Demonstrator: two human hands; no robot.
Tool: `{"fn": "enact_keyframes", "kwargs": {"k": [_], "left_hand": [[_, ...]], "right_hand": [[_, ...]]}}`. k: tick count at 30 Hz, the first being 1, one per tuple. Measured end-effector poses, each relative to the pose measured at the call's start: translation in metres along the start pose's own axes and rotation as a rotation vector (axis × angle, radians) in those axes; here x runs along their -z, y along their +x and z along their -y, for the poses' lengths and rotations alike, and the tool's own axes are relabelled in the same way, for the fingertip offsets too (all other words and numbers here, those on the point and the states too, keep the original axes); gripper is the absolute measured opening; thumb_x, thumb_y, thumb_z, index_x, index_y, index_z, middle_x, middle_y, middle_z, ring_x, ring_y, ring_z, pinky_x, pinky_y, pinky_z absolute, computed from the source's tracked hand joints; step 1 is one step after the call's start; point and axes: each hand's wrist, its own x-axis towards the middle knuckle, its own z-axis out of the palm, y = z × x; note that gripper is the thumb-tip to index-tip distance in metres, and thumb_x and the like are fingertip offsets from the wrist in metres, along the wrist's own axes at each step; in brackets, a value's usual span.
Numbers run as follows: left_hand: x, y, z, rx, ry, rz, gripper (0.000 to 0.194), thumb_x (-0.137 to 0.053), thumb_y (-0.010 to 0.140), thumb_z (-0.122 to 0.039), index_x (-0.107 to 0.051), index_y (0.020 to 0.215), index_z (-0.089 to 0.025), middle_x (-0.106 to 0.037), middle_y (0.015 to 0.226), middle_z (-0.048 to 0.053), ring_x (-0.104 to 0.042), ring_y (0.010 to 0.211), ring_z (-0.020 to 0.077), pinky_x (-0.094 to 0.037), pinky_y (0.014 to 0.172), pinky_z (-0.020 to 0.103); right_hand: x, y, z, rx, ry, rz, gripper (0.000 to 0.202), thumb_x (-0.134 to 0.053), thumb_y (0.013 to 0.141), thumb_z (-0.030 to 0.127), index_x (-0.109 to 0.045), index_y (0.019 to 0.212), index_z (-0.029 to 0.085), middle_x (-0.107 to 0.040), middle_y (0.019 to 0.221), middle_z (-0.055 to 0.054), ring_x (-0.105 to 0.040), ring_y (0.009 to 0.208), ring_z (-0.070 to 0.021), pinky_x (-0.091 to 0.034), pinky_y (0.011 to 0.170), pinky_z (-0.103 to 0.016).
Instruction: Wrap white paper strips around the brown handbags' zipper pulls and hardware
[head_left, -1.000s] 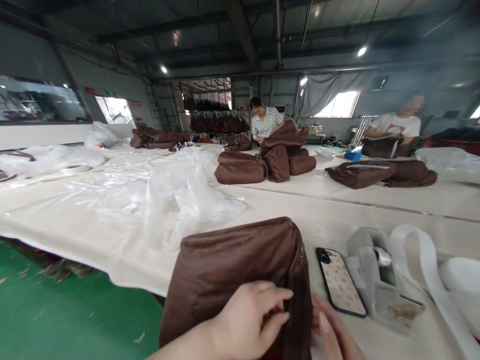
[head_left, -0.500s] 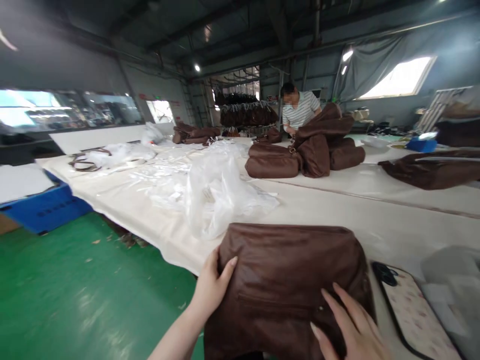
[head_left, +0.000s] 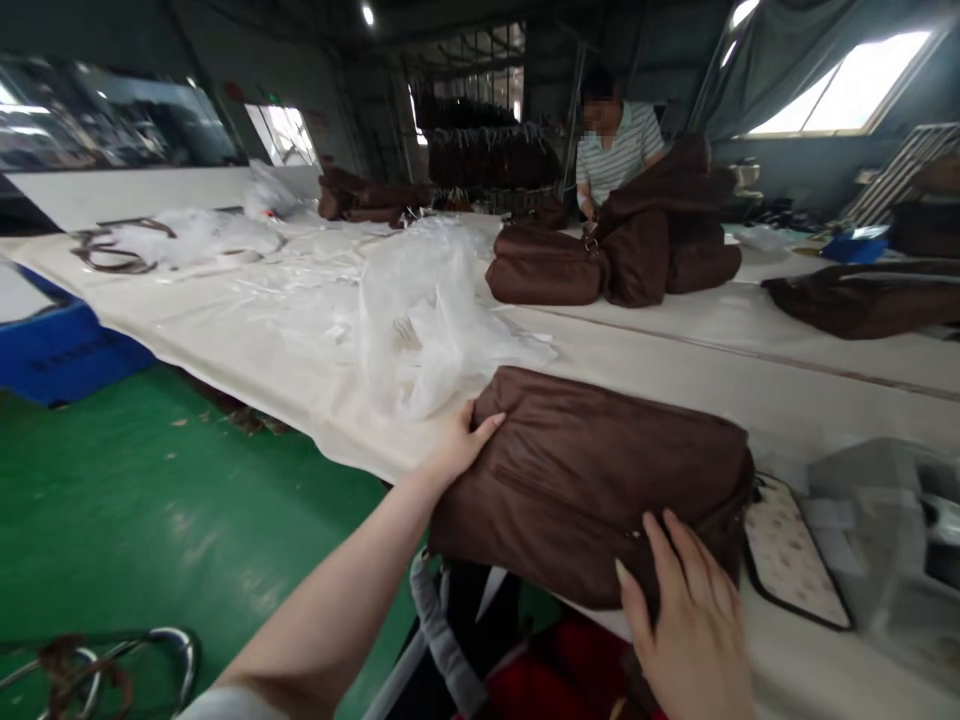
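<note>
A dark brown leather bag (head_left: pixel 607 470) lies at a slant on the near edge of the table, a zip line running along its side. My left hand (head_left: pixel 469 440) grips its left end, thumb on top and the other fingers hidden behind. Resting on the bag's lower right is my right hand (head_left: pixel 690 600), fingers spread and the fingertips on the leather near a small metal dot. A phone in a patterned case (head_left: pixel 795 550) lies by the bag's right end, partly covered by it.
Crumpled clear plastic (head_left: pixel 420 320) lies behind the bag on the white-covered table (head_left: pixel 300 390). Beyond it, brown bags (head_left: pixel 547 265) are piled, with a person in a striped shirt (head_left: pixel 619 150) standing behind. A blue crate (head_left: pixel 67 345) is at left; grey plastic (head_left: pixel 877 500) lies at right.
The bag has turned, its left end now farther from me and its right end nearer the phone. My left hand has moved forward with it; my right hand stays on the bag.
</note>
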Motion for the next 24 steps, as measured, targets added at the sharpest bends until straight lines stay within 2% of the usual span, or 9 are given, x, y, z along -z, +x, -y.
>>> {"fn": "enact_keyframes", "kwargs": {"k": [3,6,9,12,14,16,20,24], "left_hand": [[0.003,0.002,0.0,0.037,-0.018,0.032,0.055,-0.058,0.081,-0.058,-0.058,0.116,-0.015,-0.068,0.113,0.011,-0.063,0.104,0.0272,-0.048,0.093,0.038],[0.009,0.007,-0.007,0.094,-0.052,0.123,0.061,-0.063,0.074,-0.062,-0.061,0.113,-0.015,-0.069,0.114,0.011,-0.063,0.107,0.0291,-0.049,0.092,0.038],[0.018,0.017,-0.013,0.145,-0.212,0.335,0.062,-0.072,0.068,-0.059,-0.064,0.11,-0.014,-0.07,0.114,0.011,-0.063,0.106,0.0294,-0.051,0.09,0.038],[0.029,0.026,-0.011,0.231,-0.438,0.52,0.058,-0.081,0.063,-0.047,-0.066,0.109,-0.014,-0.071,0.111,0.011,-0.067,0.098,0.0271,-0.053,0.088,0.037],[0.035,0.031,-0.003,0.321,-0.584,0.5,0.052,-0.083,0.064,-0.042,-0.068,0.104,-0.012,-0.073,0.104,0.012,-0.068,0.091,0.0251,-0.054,0.084,0.036],[0.038,0.032,0.006,0.364,-0.687,0.412,0.044,-0.078,0.07,-0.043,-0.068,0.099,-0.011,-0.073,0.097,0.012,-0.069,0.086,0.0222,-0.055,0.08,0.032],[0.039,0.03,0.013,0.313,-0.734,0.294,0.04,-0.064,0.081,-0.05,-0.068,0.093,-0.011,-0.073,0.087,0.011,-0.067,0.076,0.0175,-0.054,0.067,0.026],[0.038,0.022,0.006,0.225,-0.737,0.261,0.042,-0.069,0.073,-0.051,-0.068,0.088,-0.012,-0.073,0.081,0.009,-0.066,0.071,0.0177,-0.052,0.062,0.025]], "right_hand": [[0.008,-0.002,0.008,-0.01,0.015,0.049,0.07,-0.043,0.088,0.058,-0.034,0.144,0.016,-0.043,0.143,-0.018,-0.041,0.128,-0.0384,-0.035,0.101,-0.057],[0.012,-0.004,0.018,0.057,-0.002,0.117,0.084,-0.055,0.079,0.064,-0.031,0.145,0.016,-0.035,0.147,-0.019,-0.035,0.131,-0.0415,-0.03,0.103,-0.062],[0.012,0.002,0.03,0.097,-0.081,0.192,0.082,-0.066,0.077,0.047,-0.03,0.145,0.019,-0.031,0.149,-0.018,-0.028,0.134,-0.0426,-0.023,0.105,-0.064],[0.011,0.015,0.037,0.088,-0.147,0.252,0.079,-0.068,0.075,0.027,-0.032,0.144,0.019,-0.039,0.142,-0.018,-0.033,0.13,-0.04,-0.029,0.104,-0.057],[0.013,0.022,0.037,0.11,-0.175,0.288,0.077,-0.066,0.074,0.022,-0.034,0.143,0.017,-0.044,0.136,-0.019,-0.039,0.124,-0.0386,-0.034,0.102,-0.053],[0.017,0.028,0.036,0.153,-0.202,0.319,0.073,-0.065,0.075,0.021,-0.036,0.142,0.015,-0.047,0.132,-0.019,-0.042,0.12,-0.0372,-0.036,0.1,-0.051],[0.027,0.039,0.032,0.207,-0.239,0.391,0.061,-0.061,0.077,0.019,-0.046,0.136,0.017,-0.057,0.116,-0.015,-0.051,0.107,-0.0308,-0.042,0.094,-0.043],[0.037,0.06,0.034,0.212,-0.258,0.463,0.051,-0.053,0.076,0.007,-0.057,0.125,0.018,-0.064,0.1,-0.01,-0.057,0.096,-0.0249,-0.045,0.086,-0.034]]}}
